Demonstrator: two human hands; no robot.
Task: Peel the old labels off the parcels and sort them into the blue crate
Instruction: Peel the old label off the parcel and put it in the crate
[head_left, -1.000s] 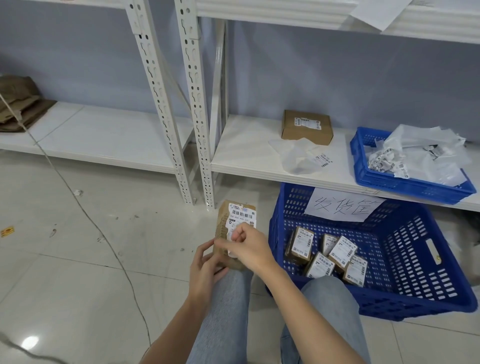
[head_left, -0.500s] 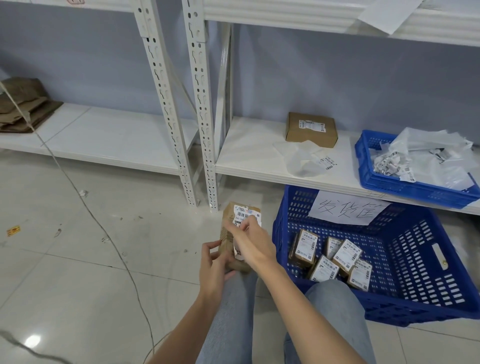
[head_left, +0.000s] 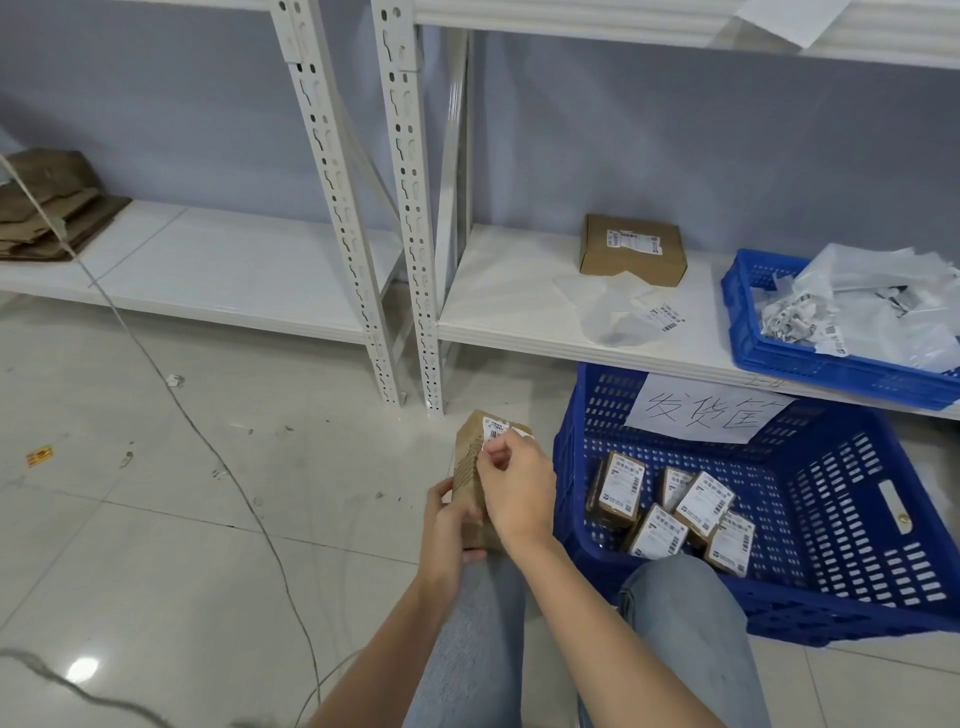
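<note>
From the head view, the left hand (head_left: 449, 525) held a brown parcel (head_left: 470, 480) upright over the knee, its grip wrapped round the lower part, probably to steady the box and turn its labelled face toward the other hand. The right hand (head_left: 514, 493) was pinching the white label (head_left: 496, 430) near the parcel's top, fingers curled on its edge, which looked like the start of a peel. The blue crate (head_left: 831, 519) stood on the floor just right of the knees, within easy reach for the drop; several labelled parcels (head_left: 675, 514) lay in it already.

On the low shelf (head_left: 519, 301) behind sat a cardboard box (head_left: 631, 252), a clear plastic bag (head_left: 618, 312) and a smaller blue tray (head_left: 769, 338) of plastic scraps. A cord (head_left: 208, 441) trailed across the floor to the left, clear of the hands. Nothing seemed to block the way to the crate.
</note>
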